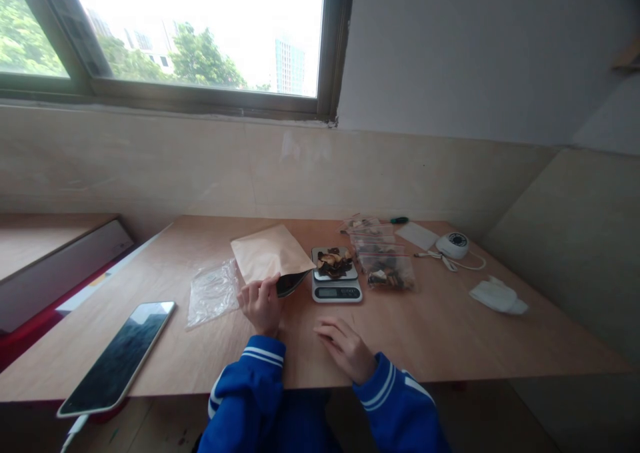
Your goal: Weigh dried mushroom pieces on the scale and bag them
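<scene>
My left hand [261, 305] is closed on the lower edge of a brown paper bag [270, 254]; its dark opening faces the scale. A clear plastic bag [213, 293] lies to the left, partly under the paper bag. Just right of the paper bag's corner stands a white kitchen scale [338, 293]. Dried brown pieces [334, 263], perhaps mushroom slices, are heaped on its platform. In front of the scale, my right hand [347, 349] is held low near the table with its fingers loosely stretched out and nothing visible in it.
Several zip bags of dried pieces [387, 273] lie right of the scale. Farther right are a white card [417, 235], a white dome camera [452, 245] with its cable, and crumpled white tissue [499, 296]. A phone [120, 359] on a cable overhangs the table's front left edge.
</scene>
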Available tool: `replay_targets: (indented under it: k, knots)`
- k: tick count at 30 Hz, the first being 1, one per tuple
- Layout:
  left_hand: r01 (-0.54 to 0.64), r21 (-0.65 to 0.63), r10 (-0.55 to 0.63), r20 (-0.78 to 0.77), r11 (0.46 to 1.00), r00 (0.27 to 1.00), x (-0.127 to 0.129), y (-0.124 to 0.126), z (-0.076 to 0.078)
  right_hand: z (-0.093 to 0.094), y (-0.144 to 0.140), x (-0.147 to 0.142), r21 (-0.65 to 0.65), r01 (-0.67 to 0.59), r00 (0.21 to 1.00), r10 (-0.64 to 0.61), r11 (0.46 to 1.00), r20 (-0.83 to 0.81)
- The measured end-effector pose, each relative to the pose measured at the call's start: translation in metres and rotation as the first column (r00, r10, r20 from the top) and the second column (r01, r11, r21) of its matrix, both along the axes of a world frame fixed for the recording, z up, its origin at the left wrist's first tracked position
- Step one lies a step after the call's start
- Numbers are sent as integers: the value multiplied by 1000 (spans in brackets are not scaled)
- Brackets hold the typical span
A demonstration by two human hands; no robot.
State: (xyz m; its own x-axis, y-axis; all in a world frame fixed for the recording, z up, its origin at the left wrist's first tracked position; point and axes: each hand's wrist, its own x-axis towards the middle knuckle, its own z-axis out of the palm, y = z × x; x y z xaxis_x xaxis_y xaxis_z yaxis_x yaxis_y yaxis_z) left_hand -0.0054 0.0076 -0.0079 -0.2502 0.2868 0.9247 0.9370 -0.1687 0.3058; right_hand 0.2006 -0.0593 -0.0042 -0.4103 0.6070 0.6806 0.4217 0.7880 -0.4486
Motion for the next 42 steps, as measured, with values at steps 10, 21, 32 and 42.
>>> replay_targets:
  k: [10, 21, 32, 42]
  knots:
    - [-2, 29, 3, -32, 1000, 999, 1, 0, 4, -1, 2, -1, -8, 46, 998, -47, 999, -45]
    - [-19, 20, 20, -54, 1000, 998, 1, 0, 4, 9, 84, 44, -309, 350, 853, -437, 884, -284]
    - [-5, 28, 6, -44, 1000, 999, 1, -1, 4, -11, 91, 62, -128, 514, 800, -528, 848, -286]
    - [45, -6, -45, 40, 999, 998, 0, 3, -1, -18, 80, 68, -148, 524, 811, -544, 839, -215]
